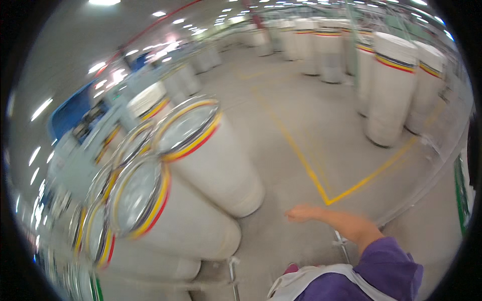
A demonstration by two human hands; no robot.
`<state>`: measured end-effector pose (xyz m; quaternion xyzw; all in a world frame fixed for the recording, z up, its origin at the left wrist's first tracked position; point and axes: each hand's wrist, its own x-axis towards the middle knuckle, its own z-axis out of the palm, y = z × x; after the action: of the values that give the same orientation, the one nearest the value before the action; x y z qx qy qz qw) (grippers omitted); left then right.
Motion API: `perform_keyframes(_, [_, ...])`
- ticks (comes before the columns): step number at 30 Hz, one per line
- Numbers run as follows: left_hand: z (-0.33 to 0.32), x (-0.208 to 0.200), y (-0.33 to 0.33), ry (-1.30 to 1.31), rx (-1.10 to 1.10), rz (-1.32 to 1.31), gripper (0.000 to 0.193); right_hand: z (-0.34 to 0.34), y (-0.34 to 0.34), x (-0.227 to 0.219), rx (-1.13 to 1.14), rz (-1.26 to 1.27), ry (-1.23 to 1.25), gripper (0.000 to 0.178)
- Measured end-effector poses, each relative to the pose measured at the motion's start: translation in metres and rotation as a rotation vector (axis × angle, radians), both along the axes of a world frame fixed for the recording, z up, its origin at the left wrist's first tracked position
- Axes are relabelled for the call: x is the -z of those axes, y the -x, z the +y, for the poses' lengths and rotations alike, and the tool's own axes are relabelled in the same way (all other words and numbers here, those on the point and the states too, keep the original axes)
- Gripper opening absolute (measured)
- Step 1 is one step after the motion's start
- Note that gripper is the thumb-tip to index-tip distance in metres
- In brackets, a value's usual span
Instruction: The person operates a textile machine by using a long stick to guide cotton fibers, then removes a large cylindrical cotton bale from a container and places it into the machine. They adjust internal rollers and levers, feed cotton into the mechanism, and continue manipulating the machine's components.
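My right arm, in a purple sleeve, reaches over the grey floor from the lower right. The right hand [300,213] hangs in the air with its fingers curled in, a little blurred, and no object shows in it. Nearest to it, on the left, stands a tall white cylindrical can [218,163] with yellow, red and dark bands round its rim. A second such can [193,215] stands closer to me, its top showing a shiny round plate inside a metal rim. My left hand is out of view.
Several more banded cans crowd the left, beside a machine with a blue part [78,113]. Across the aisle, a white-filled can [391,95] stands among others. A yellow line [296,145] marks the floor. Thin metal bars [341,246] lie low near my body.
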<state>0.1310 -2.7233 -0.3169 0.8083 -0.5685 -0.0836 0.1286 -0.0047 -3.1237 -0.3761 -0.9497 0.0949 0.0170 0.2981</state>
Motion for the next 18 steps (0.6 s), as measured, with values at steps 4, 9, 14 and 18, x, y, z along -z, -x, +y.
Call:
perform_keyframes(4, [-0.161, -0.021, -0.108, 0.046, 0.181, -0.110, 0.031, -0.137, 0.041, 0.071, 0.043, 0.544, 0.159, 0.032])
perform_keyframes(9, [-0.362, -0.093, -0.247, 0.498, 0.067, -0.594, 0.024, -0.350, 0.043, 0.076, 0.273, 0.682, 0.090, 0.037])
perform_keyframes(14, [-0.527, -0.141, -0.337, 0.639, -0.209, -0.778, 0.048, -0.515, -0.082, 0.035, 0.307, 0.443, 0.036, 0.032])
perform_keyframes(18, [-0.656, -0.163, -0.424, 0.632, -0.200, -0.693, 0.042, -0.629, -0.265, 0.017, 0.070, 0.388, 0.044, 0.064])
